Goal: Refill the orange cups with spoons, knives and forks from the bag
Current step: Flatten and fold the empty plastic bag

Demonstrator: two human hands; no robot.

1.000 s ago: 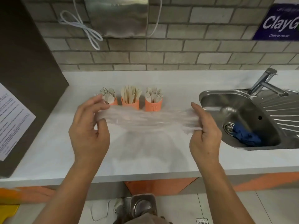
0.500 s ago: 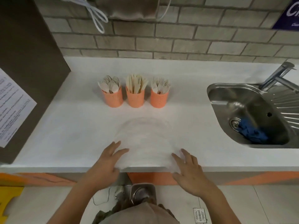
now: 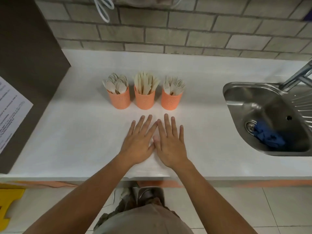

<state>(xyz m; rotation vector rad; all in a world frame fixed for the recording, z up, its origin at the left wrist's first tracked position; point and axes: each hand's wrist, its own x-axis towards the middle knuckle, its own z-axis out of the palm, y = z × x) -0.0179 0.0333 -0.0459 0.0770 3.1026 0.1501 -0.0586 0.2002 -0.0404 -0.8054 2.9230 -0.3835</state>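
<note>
Currently both hands lie flat, palms down, on the white counter, side by side near its front edge. The left hand has its fingers straight and slightly spread; the right hand is the same, and the two index fingers touch near their tips. Neither hand grasps anything; both press downward with released, extended fingers. Beneath the palms lies the bag, thin, clear and flattened against the counter, its near edge reaching the front lip of the counter; its full outline is faint and cannot be traced farther back. Just beyond the fingertips stand three orange cups in a row, upright, close together but not touching the hands. The left cup holds pale spoons, the middle cup holds knives, and the right cup holds forks; all three appear well filled, with utensil heads upward. To the right, well apart from the cups, a steel sink is set into the counter, with a blue cloth lying in the basin beside the drain and a tap above it. A grey brick wall backs the counter, with a looped white cable hanging at the top. On the left, a dark panel bears a printed sheet; its text is unreadable.
</note>
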